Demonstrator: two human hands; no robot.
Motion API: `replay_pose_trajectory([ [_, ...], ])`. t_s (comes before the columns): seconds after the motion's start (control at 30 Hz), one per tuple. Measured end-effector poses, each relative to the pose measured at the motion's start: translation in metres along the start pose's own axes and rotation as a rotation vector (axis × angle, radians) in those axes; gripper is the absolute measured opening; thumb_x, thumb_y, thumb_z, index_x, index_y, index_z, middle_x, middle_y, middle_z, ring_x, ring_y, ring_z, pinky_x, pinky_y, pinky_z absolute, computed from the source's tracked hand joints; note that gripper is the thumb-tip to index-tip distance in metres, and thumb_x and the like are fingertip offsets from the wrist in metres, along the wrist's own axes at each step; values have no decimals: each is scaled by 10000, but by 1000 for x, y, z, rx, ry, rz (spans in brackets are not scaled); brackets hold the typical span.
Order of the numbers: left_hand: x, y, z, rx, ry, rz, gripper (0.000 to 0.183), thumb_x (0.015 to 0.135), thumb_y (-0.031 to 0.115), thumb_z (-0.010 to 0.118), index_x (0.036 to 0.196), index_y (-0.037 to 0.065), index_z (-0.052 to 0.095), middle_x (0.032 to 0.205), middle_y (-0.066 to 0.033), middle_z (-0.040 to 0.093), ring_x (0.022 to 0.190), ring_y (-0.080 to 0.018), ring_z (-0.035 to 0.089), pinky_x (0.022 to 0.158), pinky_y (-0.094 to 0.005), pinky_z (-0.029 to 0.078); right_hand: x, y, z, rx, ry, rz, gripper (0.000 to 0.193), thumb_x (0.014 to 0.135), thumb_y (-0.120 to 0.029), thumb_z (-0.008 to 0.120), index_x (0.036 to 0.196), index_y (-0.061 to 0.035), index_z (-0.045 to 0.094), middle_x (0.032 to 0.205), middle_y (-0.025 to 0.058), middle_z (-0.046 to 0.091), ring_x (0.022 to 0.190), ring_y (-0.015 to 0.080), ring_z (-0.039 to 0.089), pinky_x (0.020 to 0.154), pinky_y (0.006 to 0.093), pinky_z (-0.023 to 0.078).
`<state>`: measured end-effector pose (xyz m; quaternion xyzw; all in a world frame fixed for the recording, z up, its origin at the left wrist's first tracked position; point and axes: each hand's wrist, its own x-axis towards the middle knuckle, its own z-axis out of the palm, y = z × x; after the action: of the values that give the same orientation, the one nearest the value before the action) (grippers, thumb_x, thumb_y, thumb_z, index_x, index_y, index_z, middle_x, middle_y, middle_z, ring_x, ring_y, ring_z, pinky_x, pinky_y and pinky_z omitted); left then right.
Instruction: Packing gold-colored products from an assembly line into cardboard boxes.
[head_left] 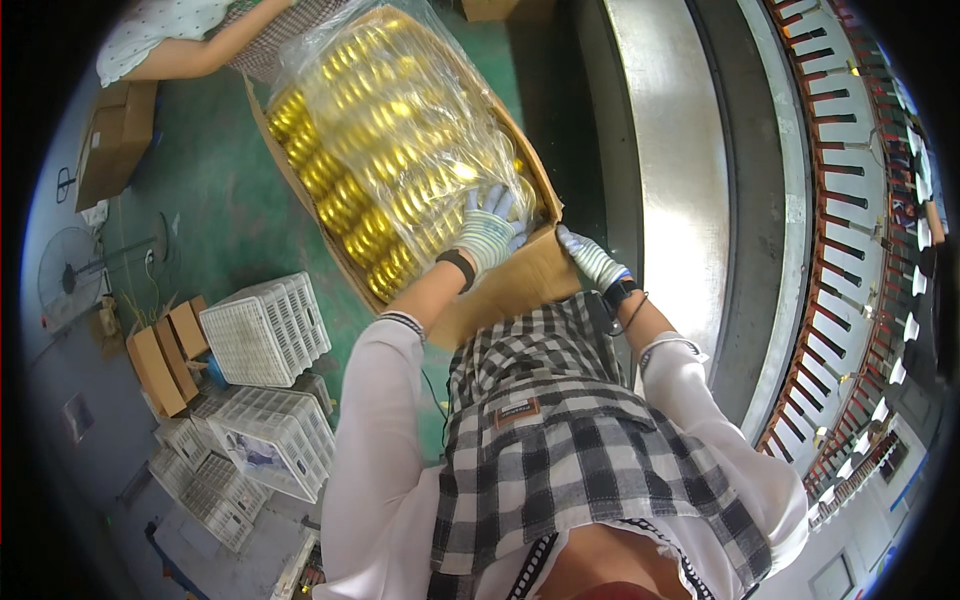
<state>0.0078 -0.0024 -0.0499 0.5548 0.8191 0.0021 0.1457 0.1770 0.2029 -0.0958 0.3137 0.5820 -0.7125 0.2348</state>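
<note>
Now touching clear plastic over gold pieces with left hand, grip spread; carton corner with right hand, grip unclear

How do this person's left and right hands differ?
The left hand is spread on clear plastic over gold pieces; the right hand is at a corner of the carton. The left hand's wrist has a dark band; the right hand's, a watch-like device. Both wear pale, striped gloves.

Glare brightens the steel strip and golden pieces; fisheye distortion bends the edges.
</note>
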Motion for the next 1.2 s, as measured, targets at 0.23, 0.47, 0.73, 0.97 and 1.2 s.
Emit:
replay_pose_trajectory([
  [0.23,-14,-6,-20,-139,-191,1,537,977,595,469,1235,220,753,1614,-240,339,1497,-545,168,1163,-730,5,-61,-49,16,-104,-110,-364,968,912,-251,762,1629,-18,156,1583,186,401,1459,239,393,1192,325,324],
  [0.47,-64,-19,-20,-553,-396,18,716,1031,646,340,1550,167,455,1624,-142,386,1544,-330,256,1255,-548,90,-50,-80,8,-64,-289,-306,509,1046,-351,570,1445,-35,562,1333,79,649,1260,158,560,1131,313,391],
  [0.73,-208,-59,-63,-1225,-444,-276,719,1023,610,491,1470,48,538,1486,-139,557,1400,-258,485,1188,-348,336,-21,-75,10,336,-359,-27,543,1040,-494,550,1200,12,666,876,106,740,636,168,685,611,279,577],
  [0.97,-216,-70,-94,-1196,-431,-500,775,979,571,605,1483,-5,484,1497,-199,528,1383,-321,493,1160,-375,377,-8,-64,-10,301,-345,13,580,1027,-582,508,1120,-29,656,801,134,718,592,204,683,545,317,586],
  [1.2,-217,-133,-117,-1085,-215,-530,748,999,534,602,1500,-2,457,1456,-167,556,1320,-275,545,1112,-359,427,9,-60,10,598,-423,-37,618,1023,-608,495,1243,-43,613,880,133,719,693,199,691,635,305,586],
])
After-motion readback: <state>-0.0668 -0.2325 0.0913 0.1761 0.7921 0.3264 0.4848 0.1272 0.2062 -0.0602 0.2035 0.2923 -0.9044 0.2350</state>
